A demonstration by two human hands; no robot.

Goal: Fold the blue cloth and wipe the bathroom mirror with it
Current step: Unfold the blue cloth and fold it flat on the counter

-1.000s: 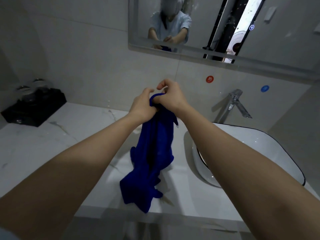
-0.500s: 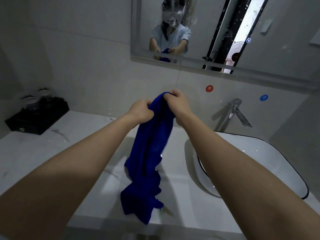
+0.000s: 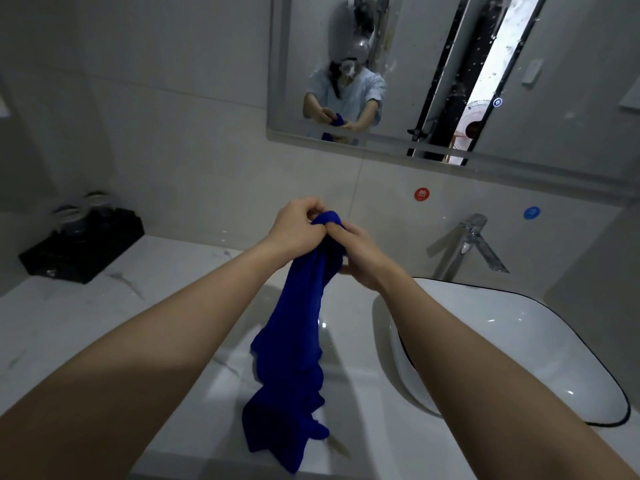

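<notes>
Over marble counter (image 3: 69, 323) beside basin (image 3: 519, 341): left hand (image 3: 298, 226), right hand (image 3: 360, 256) gripping blue cloth (image 3: 298, 323).

Bunched blue cloth (image 3: 298, 327) hangs below spotted mirror (image 3: 433, 64).

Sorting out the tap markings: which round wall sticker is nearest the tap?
The blue sticker, just above and right of the tap; the red sticker sits farther left.

Both forearms (image 3: 173, 323) bare; the mirror (image 3: 571, 81) reflects seemingly a pale blue short-sleeved top (image 3: 362, 90).
</notes>
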